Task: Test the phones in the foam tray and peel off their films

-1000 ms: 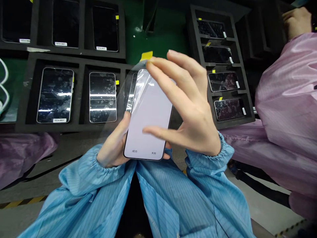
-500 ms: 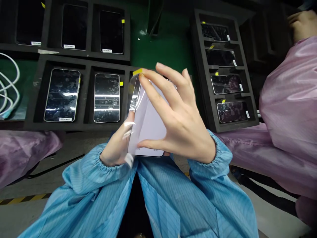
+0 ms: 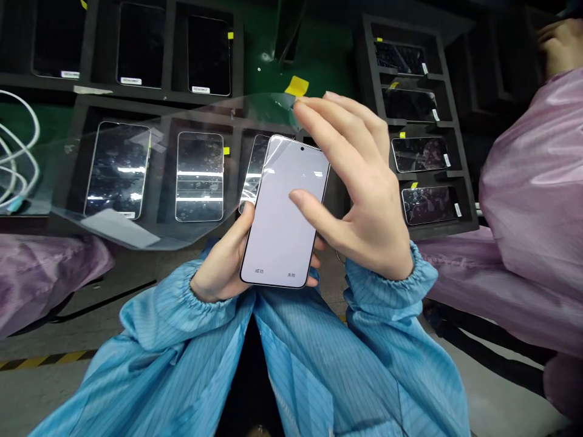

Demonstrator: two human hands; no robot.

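Nearest the viewer, two forearms in light blue striped antistatic sleeves (image 3: pixel 182 346) with elastic cuffs reach in from the lower edge of the frame. At the centre, the bare left hand (image 3: pixel 218 261) holds a slim black-edged smartphone (image 3: pixel 277 218) in a firm grip, its thumb along the left side and its fingers curled behind. The phone tilts slightly, top toward the upper right. Its pale lilac screen shows two tiny Chinese captions along the bottom.

Just above and to the right, the right hand (image 3: pixel 359 188) holds a narrow pinch. Its fingertips (image 3: pixel 314 103) grip the edge of a large, clear plastic film (image 3: pixel 150 176) beside a yellow tape tab (image 3: pixel 297 86). The film curls off the phone's upper corner and sweeps leftward across the frame. The right thumb (image 3: pixel 300 197) sits at the screen.

Low on the left, black-and-yellow hazard tape (image 3: pixel 45 361) runs across a grey floor (image 3: pixel 45 400). Beyond the hands, black foam trays (image 3: pixel 155 115) hold phones in rectangular slots, filling the upper left and upper right. A white cable (image 3: pixel 18 158) coils at far left. Pink smocks (image 3: pixel 532 182) fill the right edge, where a co-worker's hand (image 3: pixel 562 45) shows at the top.
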